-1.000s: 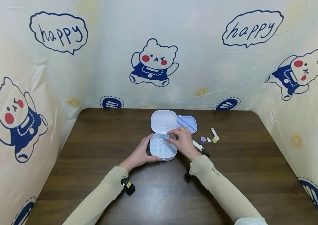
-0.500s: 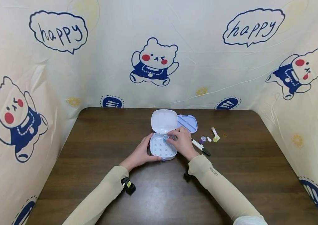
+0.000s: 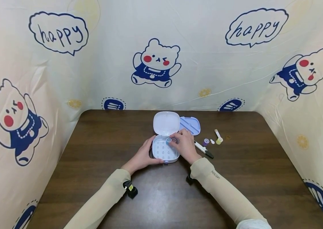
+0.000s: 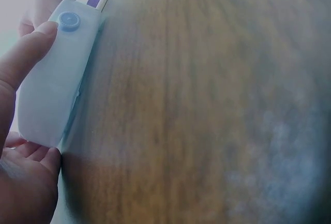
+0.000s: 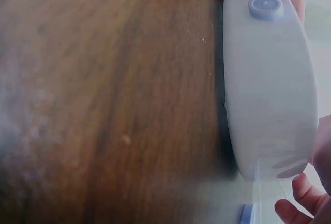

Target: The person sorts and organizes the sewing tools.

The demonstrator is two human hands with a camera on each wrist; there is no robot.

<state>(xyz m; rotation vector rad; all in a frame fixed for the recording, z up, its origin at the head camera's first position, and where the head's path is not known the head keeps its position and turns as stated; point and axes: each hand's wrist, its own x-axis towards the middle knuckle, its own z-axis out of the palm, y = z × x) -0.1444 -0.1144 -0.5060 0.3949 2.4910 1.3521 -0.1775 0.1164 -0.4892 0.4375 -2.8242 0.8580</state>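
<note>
A pale lilac-white box (image 3: 165, 152) stands with its hinged lid (image 3: 166, 123) raised, small raised dots over its floor. My left hand (image 3: 142, 155) grips the box's left side, thumb at the front corner near the round front button (image 4: 69, 21) and fingers toward the back. At the back inside the box, my right hand (image 3: 186, 144) pinches a small round blue-rimmed cup (image 3: 168, 140) between thumb and index finger. A second clear, pinkish round rim (image 3: 174, 140) shows right beside it, between the same fingers. In the right wrist view the box wall (image 5: 271, 89) hides the inside.
A blue tray-like piece (image 3: 190, 126) lies behind the right hand. To the right are a black-tipped white pen-like stick (image 3: 204, 149), a purple cup (image 3: 205, 142), a tiny white piece (image 3: 212, 142), a yellow cup (image 3: 219, 141) with a white strip, and a thin orange ring (image 3: 228, 137).
My right hand has lowered the blue-rimmed cup slightly at the back of the box, and its wrist has shifted a little left. The left hand keeps its grip.
</note>
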